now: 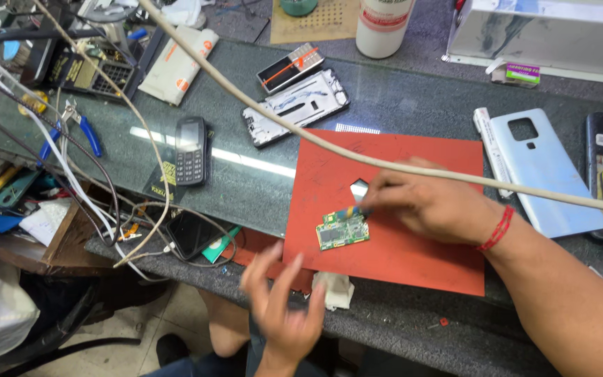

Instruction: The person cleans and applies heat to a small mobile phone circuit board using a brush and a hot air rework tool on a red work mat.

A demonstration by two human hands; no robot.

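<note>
A small green circuit board lies on a red work mat on the dark stone counter. My right hand rests on the mat with its fingers closed on a small blue and yellow tool, whose tip touches the board's top edge. A red thread band circles that wrist. My left hand hovers blurred below the counter's front edge, palm up, fingers spread, holding nothing.
A thick beige cable crosses above the counter. A black keypad phone, a phone frame, a pale blue back cover, a dark smartphone, blue-handled pliers and tangled wires lie around the mat.
</note>
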